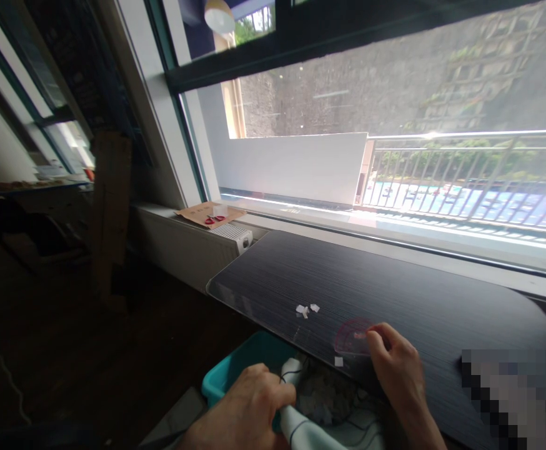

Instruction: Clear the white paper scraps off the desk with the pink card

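Observation:
My right hand (397, 365) is closed in a pinch at the right end of a clear protractor (350, 336) with red markings, just over the dark table. A small white paper square (338, 361) lies near the table's front edge, beside the protractor. Several more white paper scraps (303, 310) are grouped farther left on the tabletop. Below the edge, my left hand (258, 400) is closed around pale fabric-like material with thin dark lines (303, 428). It is over a teal bin (217, 375) that has many pale scraps in it.
The dark table (371, 269) stands against a large window. Red-handled scissors (214, 220) lie on brown cardboard (191, 214) on the sill, by a white radiator (235, 236). A tall cardboard piece (111, 212) stands at left. A pixelated area covers the lower right.

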The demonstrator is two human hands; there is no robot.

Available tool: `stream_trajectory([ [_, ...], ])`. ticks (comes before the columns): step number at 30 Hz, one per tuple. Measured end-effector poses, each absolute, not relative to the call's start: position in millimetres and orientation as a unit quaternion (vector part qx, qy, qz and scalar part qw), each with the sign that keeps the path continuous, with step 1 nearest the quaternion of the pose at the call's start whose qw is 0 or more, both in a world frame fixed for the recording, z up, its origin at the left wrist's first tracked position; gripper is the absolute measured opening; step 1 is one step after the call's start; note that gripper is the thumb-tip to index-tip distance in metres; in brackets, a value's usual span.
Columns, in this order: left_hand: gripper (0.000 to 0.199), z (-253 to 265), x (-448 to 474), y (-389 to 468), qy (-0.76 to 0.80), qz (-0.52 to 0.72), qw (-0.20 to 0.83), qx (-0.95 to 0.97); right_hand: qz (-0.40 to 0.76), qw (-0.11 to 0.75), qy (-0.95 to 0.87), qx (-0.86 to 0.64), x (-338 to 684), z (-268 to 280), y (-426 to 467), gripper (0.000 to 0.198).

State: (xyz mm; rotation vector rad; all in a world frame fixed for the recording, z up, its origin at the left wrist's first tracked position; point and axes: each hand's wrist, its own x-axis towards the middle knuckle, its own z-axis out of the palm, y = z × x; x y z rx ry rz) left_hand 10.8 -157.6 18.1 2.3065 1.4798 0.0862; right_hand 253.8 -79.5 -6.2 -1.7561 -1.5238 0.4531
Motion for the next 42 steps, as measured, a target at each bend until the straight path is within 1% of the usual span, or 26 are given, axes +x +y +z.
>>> stream_trajectory([
  [3, 0.021, 20, 11, -157, 0.532, 0.023, 0.206, 0.821, 0.214, 0.37, -0.669, -0.609, 253, -5, -81, 0.028],
  [5, 0.021, 21, 10, -157, 0.533, 0.025, 0.209, 0.82, 0.221, 0.379, -0.682, -0.585, 253, -4, -82, 0.028],
  [9, 0.019, 20, 10, -157, 0.533, 0.033, 0.209, 0.819, 0.169, 0.419, -0.615, -0.647, 256, -5, -80, 0.029],
  [12, 0.017, 18, 7, -158, 0.536, 0.035, 0.208, 0.817, 0.154, 0.411, -0.599, -0.67, 258, -6, -79, 0.03],
  [16, 0.017, 15, 3, -160, 0.547, 0.038, 0.192, 0.814, 0.192, 0.394, -0.633, -0.639, 259, -5, -81, 0.029],
  [19, 0.02, 13, 2, -161, 0.544, 0.037, 0.19, 0.816, 0.207, 0.419, -0.613, -0.638, 260, -4, -82, 0.028],
  [22, 0.019, 13, 5, -160, 0.537, 0.027, 0.201, 0.819, 0.193, 0.435, -0.581, -0.661, 263, -5, -83, 0.028],
  [24, 0.018, 12, 7, -160, 0.532, 0.019, 0.212, 0.819, 0.199, 0.417, -0.598, -0.654, 267, -7, -84, 0.027],
  [29, 0.017, 9, 10, -162, 0.534, 0.031, 0.207, 0.82, 0.269, 0.39, -0.669, -0.572, 274, -7, -87, 0.027],
  [33, 0.017, 6, 13, -162, 0.532, 0.04, 0.209, 0.819, 0.266, 0.394, -0.664, -0.578, 273, -6, -89, 0.029],
  [37, 0.016, 10, 15, -163, 0.524, 0.043, 0.219, 0.822, 0.25, 0.425, -0.63, -0.6, 271, -13, -84, 0.033],
  [39, 0.017, 14, 16, -162, 0.521, 0.033, 0.218, 0.825, 0.257, 0.434, -0.615, -0.606, 272, -19, -79, 0.034],
  [42, 0.012, 16, 18, -159, 0.497, 0.0, 0.226, 0.838, 0.268, 0.427, -0.621, -0.6, 271, -25, -70, 0.037],
])
